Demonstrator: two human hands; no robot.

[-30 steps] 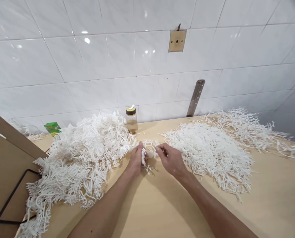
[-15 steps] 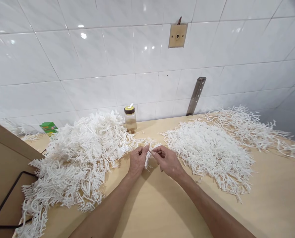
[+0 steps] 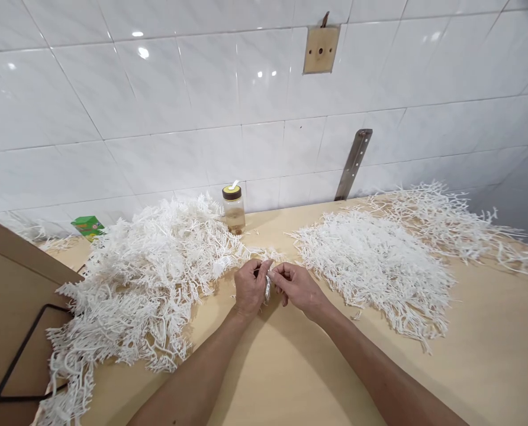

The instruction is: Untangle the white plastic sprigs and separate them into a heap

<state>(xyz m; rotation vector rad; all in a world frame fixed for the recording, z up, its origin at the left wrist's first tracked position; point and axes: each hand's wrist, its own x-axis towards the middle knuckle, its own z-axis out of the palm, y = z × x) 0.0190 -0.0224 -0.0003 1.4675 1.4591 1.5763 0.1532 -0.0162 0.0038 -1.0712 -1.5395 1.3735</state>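
Observation:
Between my hands is a small white branched plastic piece [image 3: 268, 289], its fringe hanging down. My left hand [image 3: 250, 288] is closed with thumb and fingers pinching it. The fingertips of my right hand [image 3: 297, 289] pinch at the same piece, close against the left thumb. Most of the piece is hidden by the fingers. To the left lies a big tangled heap of white branched pieces [image 3: 157, 266], its edge reaching toward my left hand. On the right is a flatter pile of loose white pieces [image 3: 374, 266].
A lidded jar with brownish liquid [image 3: 234, 214] stands behind the left heap, near a green box [image 3: 87, 227]. Bare stripped white stems [image 3: 450, 222] spread at the far right. A metal bracket [image 3: 354, 165] leans against the tiled wall. A brown panel [image 3: 15, 319] borders the left.
My hands have drawn closer together, fingertips now nearly touching. Less of the white piece shows between them. The camera view has shifted slightly.

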